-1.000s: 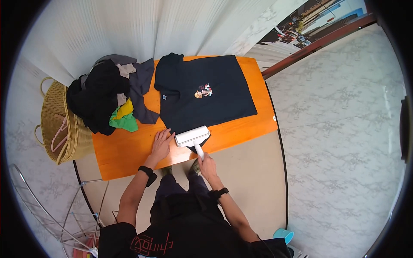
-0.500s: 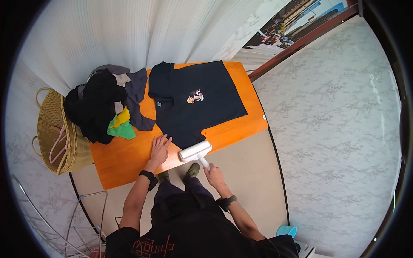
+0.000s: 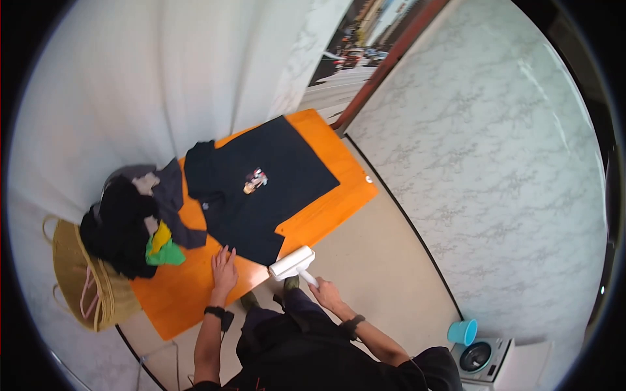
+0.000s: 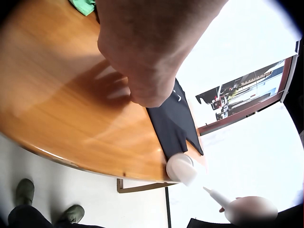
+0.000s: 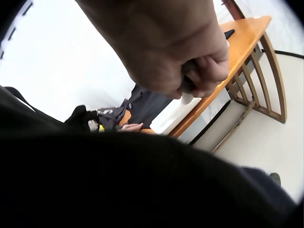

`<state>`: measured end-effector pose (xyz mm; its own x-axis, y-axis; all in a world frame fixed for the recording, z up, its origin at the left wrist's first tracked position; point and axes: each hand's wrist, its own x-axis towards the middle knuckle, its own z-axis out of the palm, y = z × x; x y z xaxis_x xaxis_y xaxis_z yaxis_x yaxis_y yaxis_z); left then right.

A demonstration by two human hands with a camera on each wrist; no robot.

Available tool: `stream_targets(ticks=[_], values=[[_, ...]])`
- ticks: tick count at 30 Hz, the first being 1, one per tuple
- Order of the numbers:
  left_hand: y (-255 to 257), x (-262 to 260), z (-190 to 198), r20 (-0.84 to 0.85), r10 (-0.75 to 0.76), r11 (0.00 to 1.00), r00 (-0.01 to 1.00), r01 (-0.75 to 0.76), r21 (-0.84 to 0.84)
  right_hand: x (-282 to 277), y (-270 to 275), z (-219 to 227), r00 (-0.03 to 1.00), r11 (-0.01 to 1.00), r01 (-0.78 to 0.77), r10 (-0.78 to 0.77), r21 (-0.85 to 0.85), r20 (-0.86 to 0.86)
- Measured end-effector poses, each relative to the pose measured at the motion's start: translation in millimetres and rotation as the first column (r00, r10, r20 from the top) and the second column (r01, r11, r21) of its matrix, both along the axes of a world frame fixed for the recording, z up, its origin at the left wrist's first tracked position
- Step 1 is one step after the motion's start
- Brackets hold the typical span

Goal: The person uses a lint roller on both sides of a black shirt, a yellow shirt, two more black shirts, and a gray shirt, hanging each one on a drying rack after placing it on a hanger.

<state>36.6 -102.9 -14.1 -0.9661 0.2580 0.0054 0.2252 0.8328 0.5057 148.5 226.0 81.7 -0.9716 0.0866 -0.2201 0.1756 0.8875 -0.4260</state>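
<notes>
A dark navy T-shirt (image 3: pixel 274 169) with a small cartoon print lies spread flat on the orange wooden table (image 3: pixel 176 306). My right hand (image 3: pixel 329 295) grips the handle of a white lint roller (image 3: pixel 293 262), its wide head at the shirt's near sleeve, over the table's front edge. In the right wrist view the fingers (image 5: pixel 209 71) are curled round that handle. My left hand (image 3: pixel 224 270) rests on the table with fingers extended, fingertips right at the edge of the shirt by the sleeve.
A heap of clothes (image 3: pixel 124 215), black, grey, green and yellow, sits at the table's left end. Beside it stands a woven basket (image 3: pixel 72 260) with a pink hanger (image 3: pixel 88 293). A blue bucket (image 3: pixel 462 332) and a small washing machine (image 3: pixel 486 358) stand at lower right.
The lint roller has moved toward me along the sleeve to the table's front edge. The head view has swung to the right, bringing in the washing machine. My left hand stays by the sleeve.
</notes>
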Motion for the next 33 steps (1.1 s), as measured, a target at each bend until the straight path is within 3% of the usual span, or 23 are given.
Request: stream_targets(ticks=[3,5,6,8,12,14,18,20,21,23,24,26,27,29,30,32,33], values=[[10,1,8,0.018,-0.019,0.999,1.0,0.02,-0.05,-6,37,4,0.985,0.985,0.169,-0.17,-0.03,-0.04],[25,5,20,-0.078,0.206,0.975,0.975,-0.198,0.096,-40,76,0,0.932,0.948,0.312,-0.319,-0.066,-0.172],[34,5,24,-0.09,0.195,0.979,0.977,-0.187,0.085,-61,96,0,0.908,0.935,0.347,-0.355,-0.076,-0.223],[55,5,30,0.049,0.446,0.893,0.894,-0.448,0.04,-108,137,-7,0.861,0.91,0.405,-0.411,-0.084,-0.3],[103,2,22,0.121,0.616,0.785,0.779,-0.62,-0.008,-206,211,-34,0.793,0.876,0.47,-0.473,-0.108,-0.383],[126,-3,17,0.17,0.748,0.659,0.642,-0.749,-0.068,-248,241,-47,0.806,0.88,0.462,-0.47,-0.112,-0.361],[175,-8,20,0.14,0.86,0.51,0.491,-0.839,-0.188,-301,290,-78,0.856,0.895,0.43,-0.445,-0.117,-0.263],[180,-14,-5,0.166,0.94,0.33,0.3,-0.922,-0.201,-323,306,-97,0.872,0.913,0.398,-0.405,-0.084,-0.274],[177,-16,-17,0.15,0.956,0.281,0.254,-0.937,-0.205,-326,316,-111,0.891,0.93,0.353,-0.367,-0.1,-0.268],[170,-8,-38,0.319,0.913,0.307,0.253,-0.942,-0.133,-332,325,-121,0.874,0.955,0.296,-0.281,-0.025,-0.397],[178,-9,-28,0.309,0.926,0.267,0.215,-0.954,-0.135,-334,326,-118,0.884,0.966,0.256,-0.249,-0.035,-0.395],[193,-17,-14,0.511,0.859,-0.042,-0.022,-0.999,0.028,-336,331,-106,0.878,0.96,0.278,-0.246,0.021,-0.41],[190,-13,-25,0.508,0.86,-0.072,-0.045,-0.997,0.034,-340,328,-95,0.883,0.968,0.25,-0.221,0.016,-0.414],[185,-6,-49,0.448,0.893,0.012,0.043,-0.997,0.071,-343,318,-77,0.805,0.969,0.244,-0.189,0.024,-0.563],[186,-5,-58,0.441,0.897,-0.005,0.029,-0.997,0.074,-346,308,-77,0.835,0.988,0.15,-0.142,-0.028,-0.531],[187,-3,-66,0.498,0.867,-0.217,-0.026,-0.919,0.33,-351,282,-80,0.867,0.996,0.071,-0.087,-0.052,-0.491],[191,-7,-50,0.492,0.87,-0.221,-0.031,-0.916,0.334,-353,270,-82,0.891,0.998,0.007,-0.037,-0.068,-0.452]])
